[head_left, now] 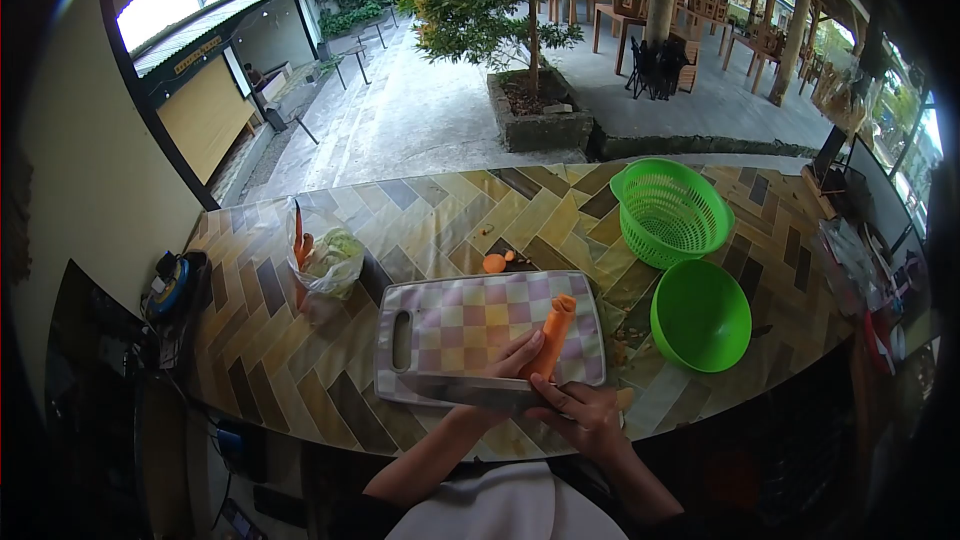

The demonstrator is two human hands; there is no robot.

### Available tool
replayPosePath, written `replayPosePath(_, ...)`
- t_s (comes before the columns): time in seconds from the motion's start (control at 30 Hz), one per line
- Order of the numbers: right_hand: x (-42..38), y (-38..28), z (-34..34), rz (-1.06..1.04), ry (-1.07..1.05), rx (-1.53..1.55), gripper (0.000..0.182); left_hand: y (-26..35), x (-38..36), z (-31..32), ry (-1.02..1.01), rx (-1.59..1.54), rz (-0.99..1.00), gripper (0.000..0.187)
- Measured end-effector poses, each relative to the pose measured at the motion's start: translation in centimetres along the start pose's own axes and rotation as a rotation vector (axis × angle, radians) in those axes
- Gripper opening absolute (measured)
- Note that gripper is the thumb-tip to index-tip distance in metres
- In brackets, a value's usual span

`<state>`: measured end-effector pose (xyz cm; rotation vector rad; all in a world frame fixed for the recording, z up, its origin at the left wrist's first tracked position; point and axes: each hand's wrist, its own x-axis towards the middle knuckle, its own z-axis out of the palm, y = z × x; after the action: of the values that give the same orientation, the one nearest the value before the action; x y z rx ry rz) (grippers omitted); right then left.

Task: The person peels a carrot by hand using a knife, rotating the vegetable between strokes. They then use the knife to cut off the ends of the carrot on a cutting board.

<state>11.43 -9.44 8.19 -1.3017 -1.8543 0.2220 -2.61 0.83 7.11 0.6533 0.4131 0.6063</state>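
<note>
A peeled carrot (556, 328) stands tilted over the front right of the cutting board (450, 305), which has a pink and yellow checkered face. My left hand (514, 354) is closed round the carrot's lower part. The knife (460, 389) is in my right hand (588, 414), its broad blade pointing left across the board's front edge. The blade crosses in front of my left wrist in this view. My right fingers come up close to the carrot's lower end, and the knife handle is mostly hidden under them.
Orange carrot pieces (494, 263) lie behind the board. At the right stand a green colander (672, 215) and a green bowl (702, 318). A clear plastic bag (338, 265) with vegetables sits at the left on the patterned table (290, 360).
</note>
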Motion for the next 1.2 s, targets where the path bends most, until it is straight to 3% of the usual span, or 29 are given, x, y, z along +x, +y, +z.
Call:
replayPosePath(0.07,0.4,0.2,0.0,-0.022,0.054,0.078,0.055,-0.8,0.1,0.0,0.073,-0.028,0.002,0.051)
replayPosePath(0.17,0.4,1.7,0.2,0.05,0.16,0.288,0.046,-0.9,0.8,-0.9,-0.094,-0.155,0.001,0.053)
replayPosePath(0.2,0.2,2.3,0.0,0.091,0.195,0.374,0.043,0.0,0.6,1.7,0.114,-0.134,0.0,0.055)
replayPosePath(0.3,0.5,3.4,-2.0,0.614,0.276,0.613,0.035,0.2,1.1,0.6,0.024,-0.273,-0.032,0.054)
replayPosePath(0.4,0.8,5.2,-3.1,0.669,0.361,0.422,0.032,0.2,1.2,0.4,-0.088,-0.325,-0.006,0.051)
replayPosePath(0.5,-1.0,7.7,-2.5,0.64,0.312,0.211,0.031,-0.2,1.3,0.0,-0.112,-0.355,-0.01,0.051)
replayPosePath(0.6,-1.6,7.9,-3.0,0.796,0.185,0.15,0.033,-0.5,1.4,0.2,-0.117,-0.361,-0.011,0.052)
replayPosePath(0.7,-1.3,8.0,-3.2,0.719,0.096,-0.009,0.04,-0.4,1.3,0.5,-0.103,-0.278,-0.002,0.053)
replayPosePath(0.8,-1.0,7.4,-2.9,0.7,0.144,-0.097,0.045,-0.5,1.1,0.8,-0.099,-0.232,-0.016,0.054)
replayPosePath(0.9,-0.4,6.2,-3.5,0.828,0.132,0.105,0.048,-0.8,1.0,0.7,-0.053,-0.196,-0.025,0.053)
replayPosePath(1.0,-0.3,5.8,-3.3,0.484,0.252,0.019,0.044,-0.9,0.9,0.9,-0.017,-0.188,-0.008,0.052)
replayPosePath(1.1,0.1,4.1,-4.9,0.593,0.134,0.211,0.038,-0.8,0.9,0.7,-0.047,-0.229,0.005,0.052)
replayPosePath(1.2,0.1,3.4,-5.0,0.639,0.119,0.113,0.034,-0.8,0.6,0.6,-0.078,-0.26,0.008,0.052)
